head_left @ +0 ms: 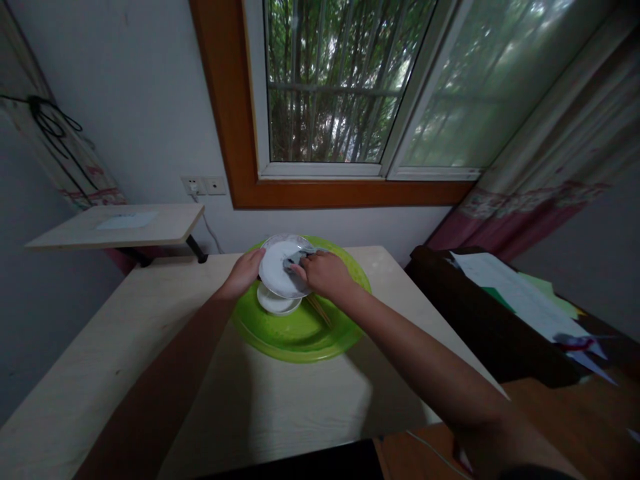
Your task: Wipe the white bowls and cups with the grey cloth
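My left hand (245, 272) grips the left rim of a white plate (281, 269), held tilted over a large green basin (300, 333). My right hand (325, 273) is closed on a grey cloth (296, 259) and presses it against the plate's face. Under the plate, inside the basin, rests another white dish (277, 305). Wooden chopsticks (320, 311) lie in the basin beside my right wrist.
The basin sits on a pale wooden table (125, 347) below a window (350, 87). A small shelf (120, 227) juts out at the left. A dark desk with papers (525, 300) stands to the right, beside a curtain (550, 173).
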The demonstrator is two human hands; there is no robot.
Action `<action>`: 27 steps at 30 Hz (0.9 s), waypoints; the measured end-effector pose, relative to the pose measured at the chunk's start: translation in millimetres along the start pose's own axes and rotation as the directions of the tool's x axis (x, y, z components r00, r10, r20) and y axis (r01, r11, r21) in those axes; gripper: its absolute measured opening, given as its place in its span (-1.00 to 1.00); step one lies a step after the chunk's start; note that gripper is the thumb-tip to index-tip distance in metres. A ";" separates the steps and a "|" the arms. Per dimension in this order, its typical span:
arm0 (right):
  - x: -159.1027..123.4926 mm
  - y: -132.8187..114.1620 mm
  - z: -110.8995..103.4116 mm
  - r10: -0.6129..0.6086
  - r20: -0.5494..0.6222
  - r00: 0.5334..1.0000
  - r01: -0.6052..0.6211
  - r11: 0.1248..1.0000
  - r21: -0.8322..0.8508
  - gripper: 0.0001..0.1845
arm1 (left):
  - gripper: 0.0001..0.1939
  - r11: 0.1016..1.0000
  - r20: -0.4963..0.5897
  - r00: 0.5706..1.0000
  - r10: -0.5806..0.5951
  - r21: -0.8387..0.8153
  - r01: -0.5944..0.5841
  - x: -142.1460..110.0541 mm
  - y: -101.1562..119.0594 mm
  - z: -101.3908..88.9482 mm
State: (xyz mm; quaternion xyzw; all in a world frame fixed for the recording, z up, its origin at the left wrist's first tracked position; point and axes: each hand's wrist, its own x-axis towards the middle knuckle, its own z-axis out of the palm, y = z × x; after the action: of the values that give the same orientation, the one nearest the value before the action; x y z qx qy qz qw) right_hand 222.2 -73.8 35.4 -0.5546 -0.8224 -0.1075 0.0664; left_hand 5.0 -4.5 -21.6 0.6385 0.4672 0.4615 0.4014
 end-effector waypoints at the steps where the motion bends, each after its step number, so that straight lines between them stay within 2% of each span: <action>1: -3.1 0.5 -2.5 -0.003 0.029 1.000 0.003 1.000 -0.005 -0.23 | -0.44 1.000 0.001 1.000 0.003 0.005 -0.003 -0.2 0.8 -0.4; 4: -11.4 1.0 -6.5 -0.088 0.092 0.992 0.083 0.995 0.048 -0.23 | -0.46 1.000 -0.016 1.000 -0.002 0.003 0.002 -0.1 2.4 -1.1; 7: -15.3 -0.2 -5.0 -0.266 0.087 0.960 0.245 0.949 0.197 -0.32 | -0.47 0.999 -0.044 0.999 -0.028 -0.023 0.027 0.8 2.9 -1.1; 10: -12.6 -3.0 2.2 -0.422 -0.033 0.906 0.408 0.849 0.336 -0.43 | -0.47 0.998 -0.034 0.999 -0.038 -0.044 0.036 2.3 1.9 -0.5; 12: -7.2 -5.7 9.0 -0.471 -0.125 0.873 0.482 0.798 0.361 -0.47 | -0.47 0.999 -0.018 1.000 -0.026 -0.047 0.025 3.3 0.9 -0.2; 16: 8.8 -11.3 21.6 -0.492 -0.218 0.843 0.538 0.790 0.294 -0.48 | -0.50 1.000 0.027 0.999 0.019 -0.013 -0.019 4.3 0.7 0.4; 19: 20.6 -12.7 27.0 -0.466 -0.230 0.854 0.511 0.835 0.206 -0.47 | -0.51 0.998 0.057 0.997 0.050 0.020 -0.051 4.5 3.6 1.2; 21: 25.6 -11.9 27.8 -0.415 -0.223 0.882 0.453 0.876 0.163 -0.45 | -0.52 0.997 0.060 0.996 0.064 0.031 -0.066 4.3 6.7 1.6; 24: 27.0 -10.0 24.5 -0.258 -0.207 0.944 0.288 0.948 0.132 -0.41 | -0.54 0.998 0.034 0.998 0.043 0.044 -0.045 2.9 11.0 1.8; 27: 22.2 -9.2 17.0 -0.080 -0.190 0.978 0.101 0.989 0.105 -0.38 | -0.54 1.000 -0.010 1.000 0.011 0.029 -0.011 0.5 12.4 0.6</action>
State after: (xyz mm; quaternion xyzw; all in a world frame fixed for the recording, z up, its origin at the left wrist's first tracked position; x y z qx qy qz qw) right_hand 205.5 -53.0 23.1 -0.4994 -0.8419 -0.1146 0.1692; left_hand 8.4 -7.1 -9.9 0.6445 0.4724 0.4600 0.3872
